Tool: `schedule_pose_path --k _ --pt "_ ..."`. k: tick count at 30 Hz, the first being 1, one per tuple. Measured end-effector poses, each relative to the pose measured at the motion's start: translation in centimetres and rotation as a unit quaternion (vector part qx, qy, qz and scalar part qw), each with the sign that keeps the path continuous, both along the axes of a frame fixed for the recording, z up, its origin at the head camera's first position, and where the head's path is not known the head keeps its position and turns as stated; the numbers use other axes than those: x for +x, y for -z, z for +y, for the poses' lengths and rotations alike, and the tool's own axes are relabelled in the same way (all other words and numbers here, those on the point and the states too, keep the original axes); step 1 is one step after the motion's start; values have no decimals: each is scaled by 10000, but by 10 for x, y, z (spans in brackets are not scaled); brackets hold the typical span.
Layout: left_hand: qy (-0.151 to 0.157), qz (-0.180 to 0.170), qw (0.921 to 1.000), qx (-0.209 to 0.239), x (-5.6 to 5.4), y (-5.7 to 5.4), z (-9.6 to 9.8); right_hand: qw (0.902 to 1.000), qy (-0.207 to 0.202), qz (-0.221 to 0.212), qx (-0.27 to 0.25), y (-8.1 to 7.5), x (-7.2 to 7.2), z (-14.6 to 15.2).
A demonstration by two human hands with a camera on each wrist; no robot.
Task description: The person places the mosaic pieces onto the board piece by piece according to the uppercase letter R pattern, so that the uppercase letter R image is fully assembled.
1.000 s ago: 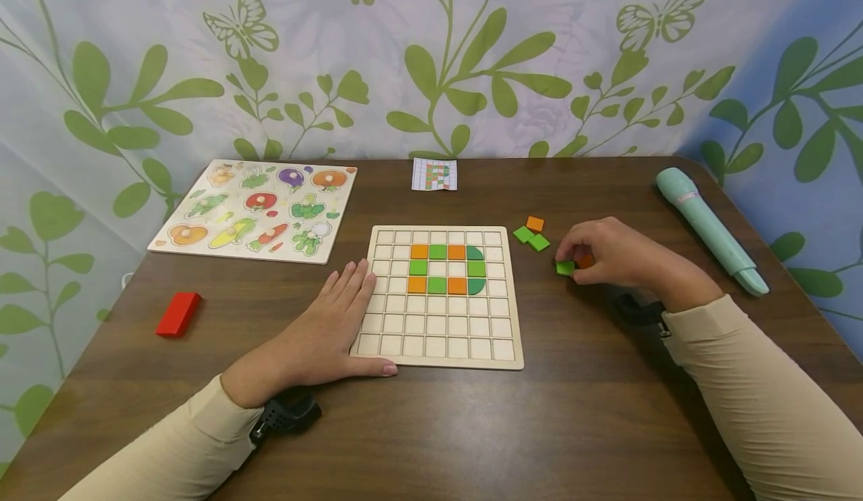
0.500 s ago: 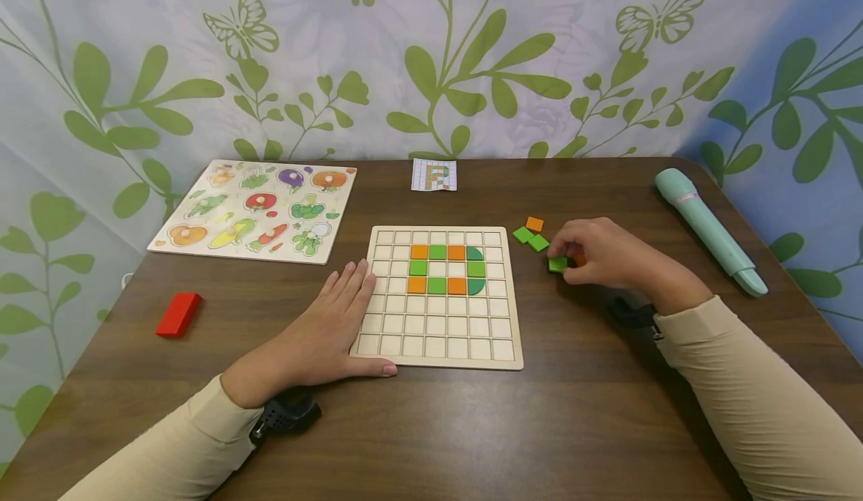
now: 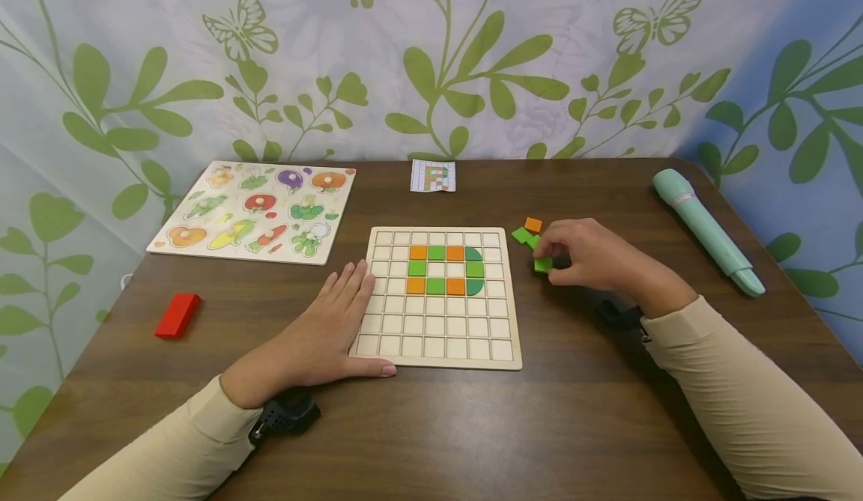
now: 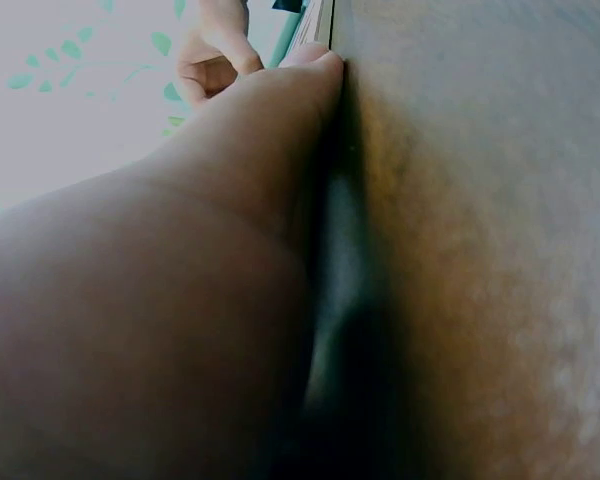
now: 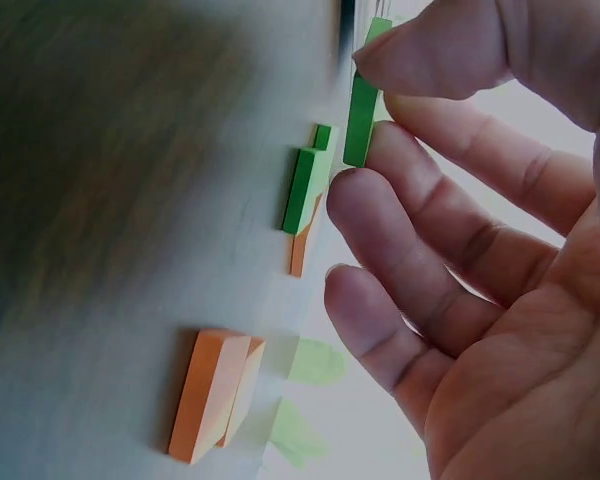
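Green tile (image 3: 542,264), and it's right there at the tips of the right hand (image 3: 586,255), just off the right side of the board! Thumb and fingers (image 5: 410,60) clamp it, the remaining fingers loosely bent alongside; a tip pinch suits so thin a piece, I'd say. Whether it clears the surface (image 3: 458,426), I can't tell.

Close by, two loose green tiles (image 3: 521,235) and an orange tile (image 3: 533,225) lie flat, probably grouped there for easy reach. The right wrist view adds what look like two orange pieces (image 5: 208,395) overlapping, which the hand hides from above.

Across to the wooden grid board (image 3: 434,326): orange and green pieces ring two bare cells, two dark-green rounded pieces (image 3: 474,254) at its right corners. Over its left edge lies the left hand (image 3: 330,325), fingers straight and near together, thumb spread by the near corner, presumably steadying it.

Farther out, a printed card (image 3: 433,176) sits behind, likely placed to stay visible. A vegetable puzzle (image 3: 317,200) and red block (image 3: 177,316) sit left, a pale-green microphone (image 3: 708,231) right, well apart from the board.
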State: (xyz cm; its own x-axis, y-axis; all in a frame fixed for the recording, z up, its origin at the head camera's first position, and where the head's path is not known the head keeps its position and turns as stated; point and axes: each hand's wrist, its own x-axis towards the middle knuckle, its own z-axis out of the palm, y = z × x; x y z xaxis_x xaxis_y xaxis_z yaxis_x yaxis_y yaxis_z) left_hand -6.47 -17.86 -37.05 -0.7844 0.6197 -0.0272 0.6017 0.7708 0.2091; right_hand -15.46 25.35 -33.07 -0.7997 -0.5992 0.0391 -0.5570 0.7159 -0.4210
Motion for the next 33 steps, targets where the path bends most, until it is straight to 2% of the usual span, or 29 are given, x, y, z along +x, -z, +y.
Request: schedule_pose_path --k 11,20,26,33 --pt "5 -20 10000 9 1 -1 1 9993 -218 178 -229 -1 2 -18" --pt "2 -14 10000 11 1 -1 0 9960 -796 74 -410 -2 2 -60" --pt "34 45 10000 44 0 -1 0 9900 -1290 83 -567 -3 5 -90" --pt "17 -23 10000 22 0 -1 -1 9859 -1613 87 -441 -2 9 -118"
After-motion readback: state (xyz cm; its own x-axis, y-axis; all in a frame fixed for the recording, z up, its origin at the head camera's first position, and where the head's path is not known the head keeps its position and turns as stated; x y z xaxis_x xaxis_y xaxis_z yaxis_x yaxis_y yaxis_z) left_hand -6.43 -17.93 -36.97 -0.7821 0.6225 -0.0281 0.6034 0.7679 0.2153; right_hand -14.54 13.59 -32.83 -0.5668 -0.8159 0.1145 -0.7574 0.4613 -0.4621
